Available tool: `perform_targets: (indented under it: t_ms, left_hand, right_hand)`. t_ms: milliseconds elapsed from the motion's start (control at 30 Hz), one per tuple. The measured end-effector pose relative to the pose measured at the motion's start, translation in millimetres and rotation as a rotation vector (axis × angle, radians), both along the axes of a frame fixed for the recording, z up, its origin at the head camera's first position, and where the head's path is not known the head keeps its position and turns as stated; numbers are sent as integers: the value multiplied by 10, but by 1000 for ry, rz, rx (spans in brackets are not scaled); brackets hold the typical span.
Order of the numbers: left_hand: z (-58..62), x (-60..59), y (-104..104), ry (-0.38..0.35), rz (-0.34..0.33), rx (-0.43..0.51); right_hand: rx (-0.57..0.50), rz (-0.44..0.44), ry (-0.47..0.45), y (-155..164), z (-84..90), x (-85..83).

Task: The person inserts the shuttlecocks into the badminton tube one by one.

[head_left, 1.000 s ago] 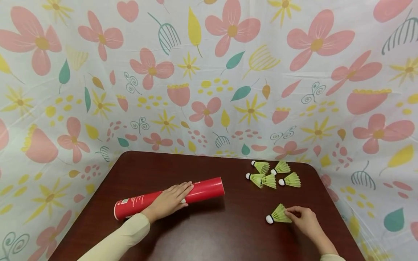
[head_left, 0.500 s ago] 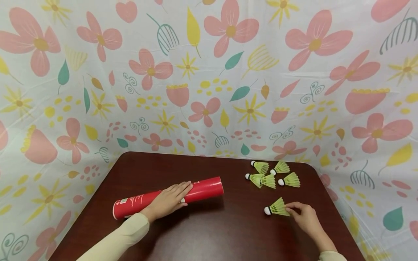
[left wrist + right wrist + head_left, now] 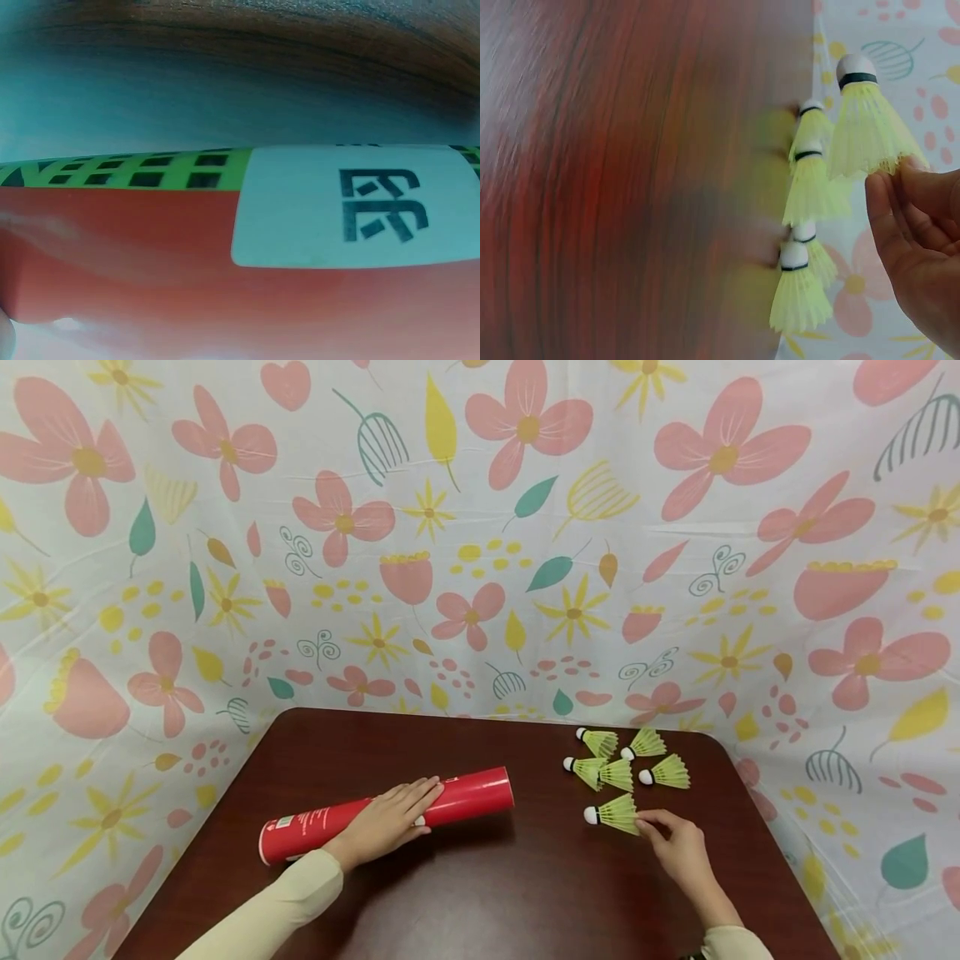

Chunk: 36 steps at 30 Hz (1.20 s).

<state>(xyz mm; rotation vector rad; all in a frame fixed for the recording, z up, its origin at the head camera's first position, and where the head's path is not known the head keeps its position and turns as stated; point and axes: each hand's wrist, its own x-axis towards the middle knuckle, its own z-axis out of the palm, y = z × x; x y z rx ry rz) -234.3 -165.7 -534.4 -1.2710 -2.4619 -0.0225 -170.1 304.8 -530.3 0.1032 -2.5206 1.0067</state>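
My left hand (image 3: 392, 820) rests across a red tube (image 3: 476, 795), its fingers laid flat over the top and the thumb on the near side. The tube lies slantwise on the left of the table. In the left wrist view, a white label (image 3: 352, 210) and a green checked band show on the tube's red side. My right hand (image 3: 678, 852) pinches a yellow shuttlecock (image 3: 618, 815) by the skirt's edge between thumb and fingers. Its white cork points left in the head view; in the right wrist view this shuttlecock (image 3: 866, 124) has its cork upward.
Several more yellow shuttlecocks (image 3: 666, 772) lie grouped at the table's back right, just beyond the held one. The dark brown table (image 3: 480, 893) meets a flower-printed curtain (image 3: 480, 527) along its back and sides.
My right hand has moved forward and a little left with the shuttlecock, closer to the group at the back. The left hand and the tube have stayed in place.
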Motion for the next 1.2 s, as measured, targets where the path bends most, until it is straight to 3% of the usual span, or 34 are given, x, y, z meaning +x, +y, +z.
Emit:
perform_targets:
  t_ms: [800,1200]
  left_hand:
    - [-12,9,-11,15,-4,3]
    - [12,39,5,-1,-20,13]
  right_hand:
    - [-130,90,90,-638,122,-301]
    - [-170,154,79,-907,140,-393]
